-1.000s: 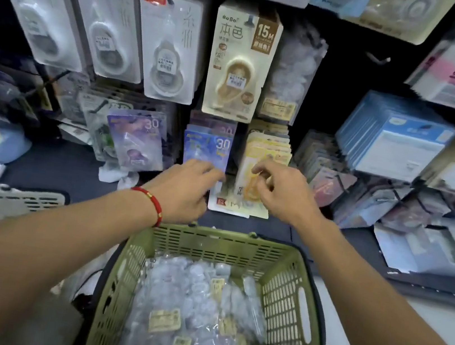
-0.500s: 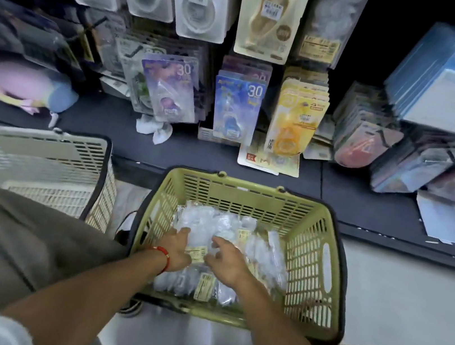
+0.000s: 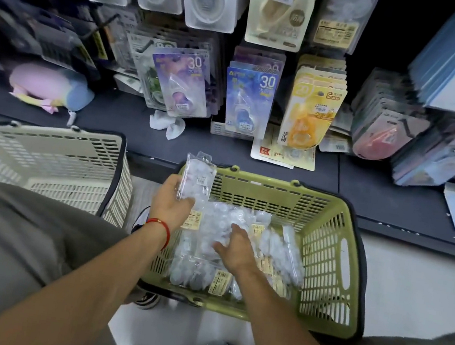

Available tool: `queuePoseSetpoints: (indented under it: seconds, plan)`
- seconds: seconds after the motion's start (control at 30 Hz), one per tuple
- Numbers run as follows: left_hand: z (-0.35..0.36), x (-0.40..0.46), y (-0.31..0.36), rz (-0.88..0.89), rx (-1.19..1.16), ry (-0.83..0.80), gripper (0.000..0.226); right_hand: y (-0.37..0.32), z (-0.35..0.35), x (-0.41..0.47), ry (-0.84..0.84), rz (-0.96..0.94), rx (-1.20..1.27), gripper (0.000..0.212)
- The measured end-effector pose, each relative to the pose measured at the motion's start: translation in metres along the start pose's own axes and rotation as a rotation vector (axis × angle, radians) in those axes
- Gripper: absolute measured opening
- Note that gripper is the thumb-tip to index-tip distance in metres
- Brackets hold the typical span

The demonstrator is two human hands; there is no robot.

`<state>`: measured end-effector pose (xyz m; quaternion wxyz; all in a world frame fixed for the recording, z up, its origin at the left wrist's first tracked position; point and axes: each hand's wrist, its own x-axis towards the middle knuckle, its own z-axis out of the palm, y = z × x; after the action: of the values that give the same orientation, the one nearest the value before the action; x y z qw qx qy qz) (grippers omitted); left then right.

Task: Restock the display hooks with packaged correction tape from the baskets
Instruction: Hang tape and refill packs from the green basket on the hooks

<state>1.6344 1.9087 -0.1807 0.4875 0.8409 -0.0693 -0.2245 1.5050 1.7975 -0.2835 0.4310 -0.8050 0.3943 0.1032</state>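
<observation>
1. We saw the left hand point(image 3: 172, 204), a red cord at its wrist, gripping one clear plastic pack of small white correction-tape pieces point(image 3: 196, 179) by its lower edge, thumb and fingers curled round it, the pack upright above the near-left corner of the basket.
2. The right hand point(image 3: 234, 245) lay with fingers spread and relaxed on the heap of identical clear packs point(image 3: 243, 234), clasping none of them.
3. That heap filled the floor of the olive-green plastic lattice basket point(image 3: 327, 264); a cream lattice basket point(image 3: 45, 157) stood just beside it to the left.
4. Beyond, on the dark shelf, hung carded tape dispensers: a purple card point(image 3: 182, 83), a blue card point(image 3: 249, 98) and a yellow card point(image 3: 310, 111).
5. We judged the packs light, soft and slippery, likely to slide off one another and to buckle if squeezed. The firmer hold would be at the top header, where a hook hole probably sits, though we could not make one out.
</observation>
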Motion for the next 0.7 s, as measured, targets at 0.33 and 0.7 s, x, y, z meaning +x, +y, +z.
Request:
queuePoseSetpoints:
  seconds: [0.33,0.7]
  plan:
    - [-0.008,-0.012,-0.023,-0.129,-0.072,0.070,0.028,-0.007,-0.013,0.004,0.062,0.089,0.605,0.029]
    - [0.054,-0.045,-0.026,-0.395,-0.597,-0.166,0.045,-0.021,-0.015,-0.052,0.163,-0.389,0.297,0.037]
